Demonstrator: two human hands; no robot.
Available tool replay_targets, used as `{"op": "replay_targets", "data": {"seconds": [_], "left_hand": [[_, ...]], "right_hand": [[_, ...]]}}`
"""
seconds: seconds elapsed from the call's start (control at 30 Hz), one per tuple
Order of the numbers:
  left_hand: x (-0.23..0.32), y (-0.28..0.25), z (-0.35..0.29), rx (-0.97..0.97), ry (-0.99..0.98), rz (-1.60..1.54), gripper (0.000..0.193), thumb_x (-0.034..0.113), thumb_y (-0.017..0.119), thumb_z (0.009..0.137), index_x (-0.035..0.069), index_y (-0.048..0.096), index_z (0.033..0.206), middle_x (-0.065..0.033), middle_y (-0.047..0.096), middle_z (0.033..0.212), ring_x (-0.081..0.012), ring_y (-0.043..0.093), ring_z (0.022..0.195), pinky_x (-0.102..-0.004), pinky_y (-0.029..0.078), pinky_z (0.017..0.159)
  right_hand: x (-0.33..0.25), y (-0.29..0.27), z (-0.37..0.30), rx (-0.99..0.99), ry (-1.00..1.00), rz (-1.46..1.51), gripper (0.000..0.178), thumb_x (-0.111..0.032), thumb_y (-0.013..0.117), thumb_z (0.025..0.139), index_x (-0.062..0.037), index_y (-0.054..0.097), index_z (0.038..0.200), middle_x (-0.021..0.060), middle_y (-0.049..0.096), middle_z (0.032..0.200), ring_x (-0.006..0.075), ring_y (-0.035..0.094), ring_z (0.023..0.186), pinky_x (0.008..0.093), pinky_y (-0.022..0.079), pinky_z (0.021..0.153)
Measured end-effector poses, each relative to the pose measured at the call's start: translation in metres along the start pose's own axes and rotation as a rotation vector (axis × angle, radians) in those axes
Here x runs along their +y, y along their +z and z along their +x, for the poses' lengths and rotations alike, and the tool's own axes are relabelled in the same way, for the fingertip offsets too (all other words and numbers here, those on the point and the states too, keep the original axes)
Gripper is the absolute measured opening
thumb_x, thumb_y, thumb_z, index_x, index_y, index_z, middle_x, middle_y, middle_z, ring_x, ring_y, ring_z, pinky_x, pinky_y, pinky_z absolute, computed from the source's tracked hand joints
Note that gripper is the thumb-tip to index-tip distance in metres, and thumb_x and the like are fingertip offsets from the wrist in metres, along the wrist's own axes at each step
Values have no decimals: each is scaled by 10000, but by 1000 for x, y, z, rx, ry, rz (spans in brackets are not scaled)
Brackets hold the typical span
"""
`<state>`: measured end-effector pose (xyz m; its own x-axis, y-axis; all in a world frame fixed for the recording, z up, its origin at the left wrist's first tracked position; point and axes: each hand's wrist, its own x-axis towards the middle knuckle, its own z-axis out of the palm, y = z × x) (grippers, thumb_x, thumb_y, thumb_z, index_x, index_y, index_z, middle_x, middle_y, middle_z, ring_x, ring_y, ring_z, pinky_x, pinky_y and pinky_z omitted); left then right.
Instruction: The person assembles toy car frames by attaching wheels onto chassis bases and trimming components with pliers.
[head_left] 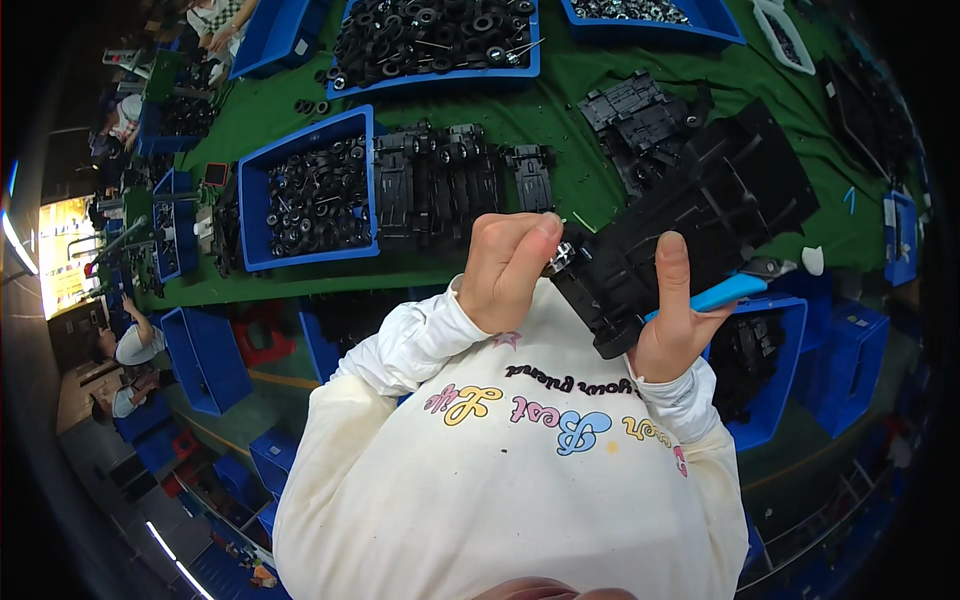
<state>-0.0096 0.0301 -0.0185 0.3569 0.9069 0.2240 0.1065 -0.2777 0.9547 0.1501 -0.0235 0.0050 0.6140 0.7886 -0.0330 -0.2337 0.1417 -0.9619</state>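
A: What are the hands doing?

B: The left hand (510, 265) is curling its fingers, its thumb tip pressing beside the silver part (562, 258) on the chassis (700, 190). I can't tell what it is pinching. The right hand (680, 335) is grasping the chassis by its near end, thumb standing up in front, and it is also holding the blue-handled pliers (727, 292), which are pointing off to the right.

A: So where is that chassis?

B: It is hanging tilted in the air, over the tabletop's (560, 110) near edge, right of the middle.

A: And close by?

B: Below that edge, on the right, a parts bin (793, 362) is holding black pieces. Up on the tabletop, toward the near left, the wheel bin (312, 259) is standing with small wheels inside. A chassis row (440, 190) is lying just right of it, and a lone chassis (530, 175) is resting past the row's right end.

A: Farther out?

B: A chassis pile (630, 110) is sitting behind the held one. Toward the far edge, the tyre bin (440, 82) is brimming, the hub bin (655, 33) is standing to its right, and a white tray (803, 68) is lying toward the far right corner.
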Motion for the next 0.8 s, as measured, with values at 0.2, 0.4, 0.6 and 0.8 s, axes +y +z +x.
{"op": "replay_targets", "data": {"seconds": [0.2,0.4,0.6,0.8], "left_hand": [[-4,6,-2,63,-376,-178,461,291,417,1002,-16,420,659,-43,374,548,-131,350,495,-336,270,457],[0,7,4,23,-562,-378,422,351,419,1019,29,457,750,10,441,625,-86,380,548,-247,350,519],[5,-28,14,-310,9,22,527,343,686,857,21,561,1254,-82,556,1097,-154,550,874,-266,469,692],[0,-27,10,-221,184,136,528,293,863,682,41,699,1115,-113,661,1075,-207,629,930,-287,508,704]], "right_hand": [[2,0,4,-164,-230,-40,309,-48,710,881,46,587,1148,117,663,1085,183,635,923,287,490,860],[10,2,8,-34,-56,31,368,-50,693,894,33,541,1219,119,653,1106,188,646,937,298,517,848],[-6,0,33,-127,423,250,365,-76,676,907,-27,535,1241,79,655,1068,176,668,853,305,564,758],[6,-1,36,-174,504,234,296,-94,665,917,-31,573,1192,75,665,1041,168,675,840,308,572,724]]}}
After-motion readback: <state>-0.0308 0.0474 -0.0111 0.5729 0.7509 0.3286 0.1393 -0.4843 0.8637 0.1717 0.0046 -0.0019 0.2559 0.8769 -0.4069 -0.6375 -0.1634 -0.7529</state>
